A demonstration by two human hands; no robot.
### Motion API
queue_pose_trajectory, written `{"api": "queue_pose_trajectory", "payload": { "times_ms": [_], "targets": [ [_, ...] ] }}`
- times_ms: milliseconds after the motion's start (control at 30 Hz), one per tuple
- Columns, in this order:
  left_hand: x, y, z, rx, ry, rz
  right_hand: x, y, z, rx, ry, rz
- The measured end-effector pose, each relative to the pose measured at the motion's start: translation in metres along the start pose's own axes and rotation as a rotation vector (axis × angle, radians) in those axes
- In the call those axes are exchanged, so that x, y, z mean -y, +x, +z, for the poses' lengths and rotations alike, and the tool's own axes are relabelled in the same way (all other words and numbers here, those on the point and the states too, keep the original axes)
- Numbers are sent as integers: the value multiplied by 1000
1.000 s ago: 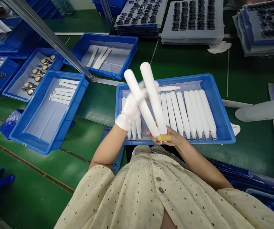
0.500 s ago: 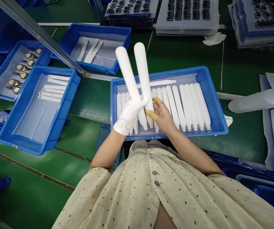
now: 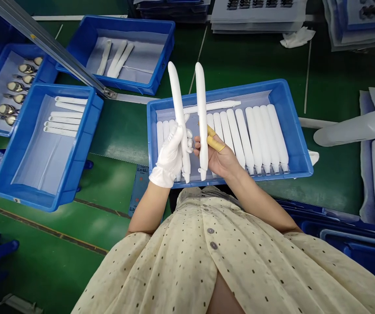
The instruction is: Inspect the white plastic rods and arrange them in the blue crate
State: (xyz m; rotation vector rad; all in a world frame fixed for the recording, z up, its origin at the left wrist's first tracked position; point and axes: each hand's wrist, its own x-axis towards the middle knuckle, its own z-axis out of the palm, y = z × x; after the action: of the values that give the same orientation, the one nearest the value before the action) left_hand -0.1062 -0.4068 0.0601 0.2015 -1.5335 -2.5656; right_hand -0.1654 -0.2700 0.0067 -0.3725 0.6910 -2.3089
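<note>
A: Nice spread on that green table [image 3: 118, 126] of yours. What's in all the tubs, going from your left?

B: Far left you've got a blue spoon tray [image 3: 49, 70], paper-lined, with spoons [image 3: 16, 87] in it. Overlapping its corner is the near-left tray [image 3: 76, 170], also lined, with slim white strips [image 3: 65, 121] bunched toward the far end. Past the metal bar sits the rear tray [image 3: 163, 56], three white pieces [image 3: 119, 57] lying in there at a slant.

A: And your hands?

B: Your gloved left hand [image 3: 169, 157] has its fingers curled round a white handle [image 3: 176, 93], narrow end down. Your right hand [image 3: 221, 159] pinches a second handle [image 3: 201, 100] between thumb and fingers, yellow covers [image 3: 215, 144] on a couple of tips. Both handles are nearly upright over the left half of the big tray [image 3: 296, 131], side by side, not touching.

A: What's in that one?

B: A row of matching handles [image 3: 251, 135], narrow ends toward you, plus a crosswise handle [image 3: 224, 105] along the back. Behind it, stacked sheets [image 3: 255, 24] carry small dark parts. Far right there's a chunky white tube-like thing [image 3: 347, 128], cut off by the edge.
</note>
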Motion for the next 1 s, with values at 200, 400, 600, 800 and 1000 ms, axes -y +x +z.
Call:
{"api": "queue_pose_trajectory", "payload": {
  "times_ms": [200,400,600,800,1000],
  "targets": [
    [16,-3,4,-52,462,226,-2,-4,1,-6,-123,-83],
    [12,5,2,-153,109,199,-1,-10,-3,10,-197,18],
    [1,0,3,-59,-94,25,-6,-9,-5,-12,-34,140],
    [6,-7,1,7,-136,-33,-8,-8,-7,34,-120,92],
    [-4,-6,2,14,-118,-83,-4,-7,-10,-5,-311,-97]
  ]
}}
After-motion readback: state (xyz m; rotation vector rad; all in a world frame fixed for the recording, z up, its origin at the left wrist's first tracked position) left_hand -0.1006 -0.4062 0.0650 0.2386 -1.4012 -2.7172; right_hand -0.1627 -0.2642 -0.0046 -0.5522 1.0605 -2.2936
